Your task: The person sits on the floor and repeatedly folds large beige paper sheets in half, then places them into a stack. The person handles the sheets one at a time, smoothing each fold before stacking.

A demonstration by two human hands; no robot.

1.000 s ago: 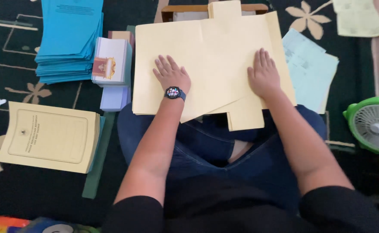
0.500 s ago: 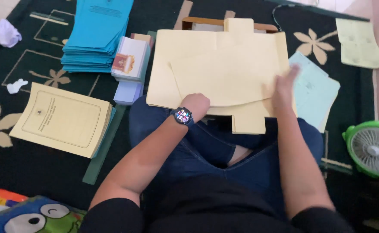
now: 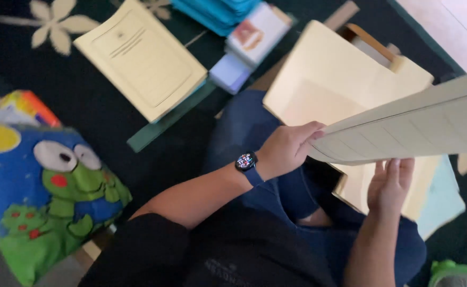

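The left hand (image 3: pixel 289 149) pinches the edge of a cream folder (image 3: pixel 419 127) and lifts it above the lap; the right hand (image 3: pixel 390 183) supports it below with fingers spread, over another folder (image 3: pixel 329 79) on the floor

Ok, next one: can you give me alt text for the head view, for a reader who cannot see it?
Seen from above, a seated person's left hand grips the edge of a raised cream paper folder while the right hand supports it from below. Another cream folder lies on their lap over a dark floral rug, with a frog-print cushion at their left.
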